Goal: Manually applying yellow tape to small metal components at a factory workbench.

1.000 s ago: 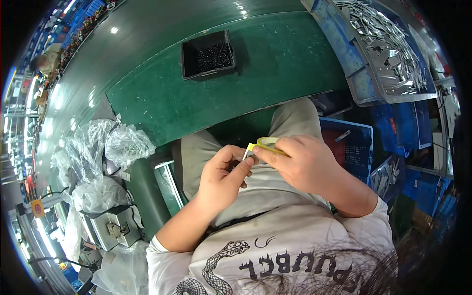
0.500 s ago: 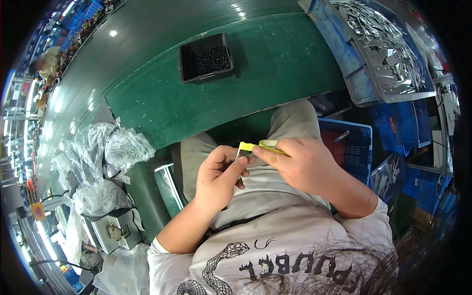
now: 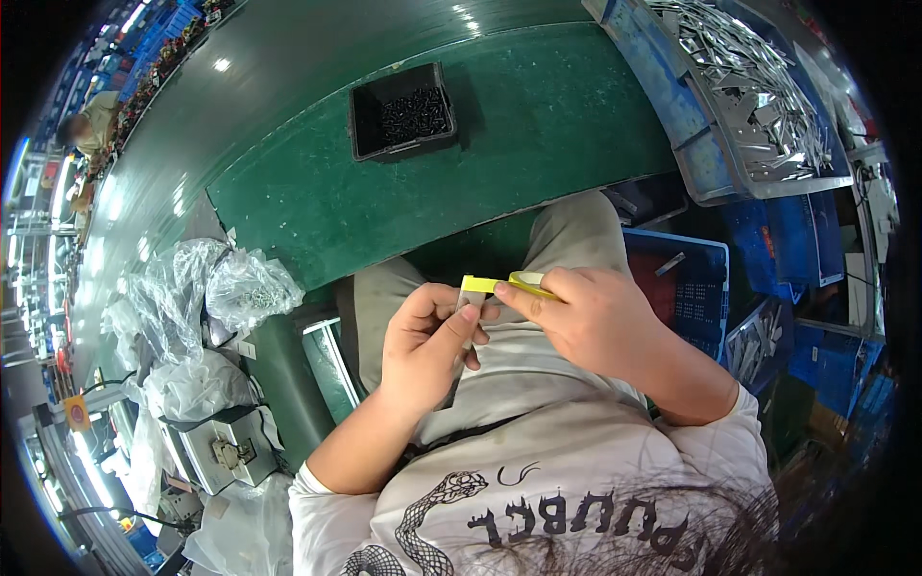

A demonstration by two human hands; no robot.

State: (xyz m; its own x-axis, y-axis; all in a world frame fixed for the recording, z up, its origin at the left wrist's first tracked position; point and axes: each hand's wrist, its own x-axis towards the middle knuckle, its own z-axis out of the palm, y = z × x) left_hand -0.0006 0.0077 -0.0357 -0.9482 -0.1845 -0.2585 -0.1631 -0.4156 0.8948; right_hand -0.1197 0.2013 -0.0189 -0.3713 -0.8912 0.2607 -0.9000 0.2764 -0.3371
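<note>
Pinching one thin grey strip (image 3: 468,300) between the thumb and curled fingers of the left hand (image 3: 421,346). Holding one roll of yellow tape (image 3: 531,277) in the right hand (image 3: 600,322), fingers closed on it, and spanning to the strip's far end with one short yellow length. Having both things above the lap (image 3: 386,296), on the near side of one green tabletop (image 3: 547,115). Seeing on that scuffed surface one black bin (image 3: 408,148) of small black pieces (image 3: 415,115), too many to count. Finding at far right one large blue crate (image 3: 704,149) heaped with shiny metal pieces (image 3: 759,72), and nearer, one blue basket (image 3: 708,288). Noting at left several clear plastic bags (image 3: 252,293), overlapping past a sure count, and one metal box (image 3: 200,445). Glimpsing bright lamps (image 3: 60,180) and one other person (image 3: 98,125) at far left.
</note>
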